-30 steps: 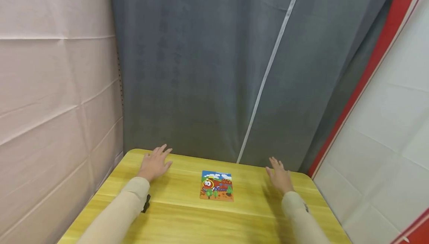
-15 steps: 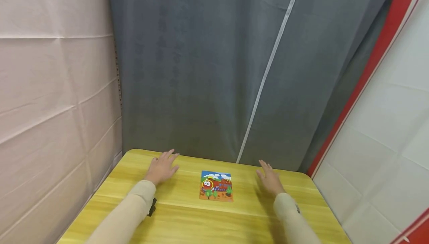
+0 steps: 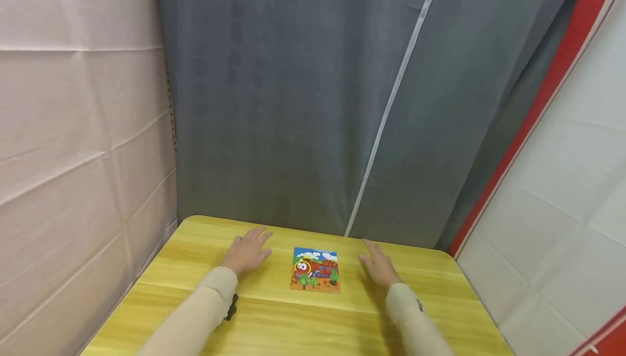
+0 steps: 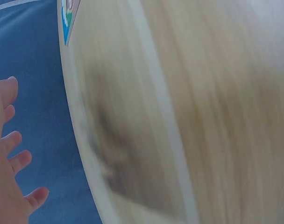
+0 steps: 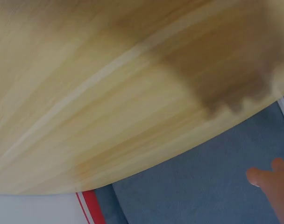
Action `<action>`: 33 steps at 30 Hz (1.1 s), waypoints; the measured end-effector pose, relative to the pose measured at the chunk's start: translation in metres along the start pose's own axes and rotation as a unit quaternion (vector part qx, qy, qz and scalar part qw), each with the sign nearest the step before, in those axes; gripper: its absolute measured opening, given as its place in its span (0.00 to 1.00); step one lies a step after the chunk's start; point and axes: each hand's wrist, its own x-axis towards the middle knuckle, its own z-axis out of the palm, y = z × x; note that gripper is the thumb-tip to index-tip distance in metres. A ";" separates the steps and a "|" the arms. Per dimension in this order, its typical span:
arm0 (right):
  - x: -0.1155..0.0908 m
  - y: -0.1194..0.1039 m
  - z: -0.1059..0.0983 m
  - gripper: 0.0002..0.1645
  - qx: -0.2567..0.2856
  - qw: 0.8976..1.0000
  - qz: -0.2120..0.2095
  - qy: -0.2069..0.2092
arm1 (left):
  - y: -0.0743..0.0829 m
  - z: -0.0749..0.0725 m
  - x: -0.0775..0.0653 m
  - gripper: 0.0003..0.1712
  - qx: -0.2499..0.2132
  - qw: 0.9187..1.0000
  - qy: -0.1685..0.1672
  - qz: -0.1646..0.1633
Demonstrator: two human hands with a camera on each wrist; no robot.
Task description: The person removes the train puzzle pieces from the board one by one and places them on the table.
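A square picture puzzle or card (image 3: 315, 270), printed with a red cartoon train, green trees and a blue sky, lies flat on the yellow wood-grain table. To its left my left hand (image 3: 248, 251) hovers with fingers spread and nothing in them. On the other side my right hand (image 3: 379, 264) is held out, fingers extended, also without anything. Only a corner of the picture (image 4: 68, 18) shows in the left wrist view, far from the spread left fingers (image 4: 20, 161). In the right wrist view just part of the right hand (image 5: 275, 184) appears, with its shadow on the tabletop.
The wooden table (image 3: 313, 323) has rounded far corners. Behind it hangs a grey curtain (image 3: 293, 100) with a pale stripe. A white cloth wall (image 3: 83, 155) stands at the left, and a white panel with red trim (image 3: 548, 193) at the right.
Both hands have moved inward toward the picture, the left one to the right and the right one to the left. The picture lies where it was.
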 end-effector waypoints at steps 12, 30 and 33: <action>-0.012 -0.010 0.027 0.39 0.026 0.990 -0.006 -0.137 | 0.024 0.022 -0.012 0.30 -0.034 0.999 -0.027 0.010; -0.017 -0.021 0.047 0.44 0.020 0.982 -0.046 -0.182 | 0.047 0.051 -0.009 0.30 -0.030 0.998 -0.039 0.035; -0.016 -0.024 0.048 0.43 0.003 0.982 -0.047 -0.182 | 0.050 0.053 -0.010 0.29 -0.020 0.998 -0.038 0.045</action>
